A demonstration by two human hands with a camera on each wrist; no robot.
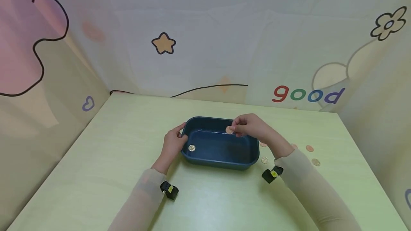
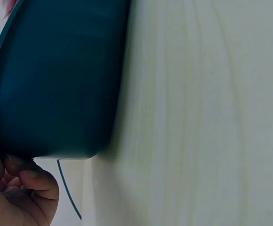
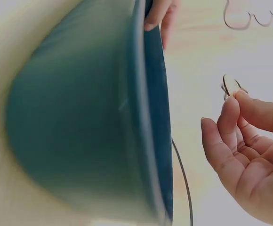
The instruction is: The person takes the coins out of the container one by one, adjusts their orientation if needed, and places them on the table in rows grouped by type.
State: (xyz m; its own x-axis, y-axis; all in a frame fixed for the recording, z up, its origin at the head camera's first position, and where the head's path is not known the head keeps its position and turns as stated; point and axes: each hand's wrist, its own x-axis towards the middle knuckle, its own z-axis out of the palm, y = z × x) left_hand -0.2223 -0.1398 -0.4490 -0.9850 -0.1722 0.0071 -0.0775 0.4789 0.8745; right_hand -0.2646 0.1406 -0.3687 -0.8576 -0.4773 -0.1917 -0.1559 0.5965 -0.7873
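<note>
A dark blue rectangular plastic basin (image 1: pixel 221 152) stands on the table. My left hand (image 1: pixel 173 141) holds its left end, thumb at the rim and fingers curled against the outside (image 2: pixel 30 193). Over the basin's far right part, my right hand (image 1: pixel 252 126) pinches a copper-coloured coin (image 1: pixel 229 130) between thumb and fingertip. The right wrist view has this coin (image 3: pixel 231 87) above the rim, partly hidden by the fingertips. Inside the basin, near its left end, lies a gold-coloured coin (image 1: pixel 191 148).
Several coins lie on the table right of the basin: a gold one (image 1: pixel 264 160) by its corner, a copper one (image 1: pixel 309 148) and another gold one (image 1: pixel 316 162) farther right. The right arm partly covers others. Printed cloth walls (image 1: pixel 205 52) enclose the table's back and sides.
</note>
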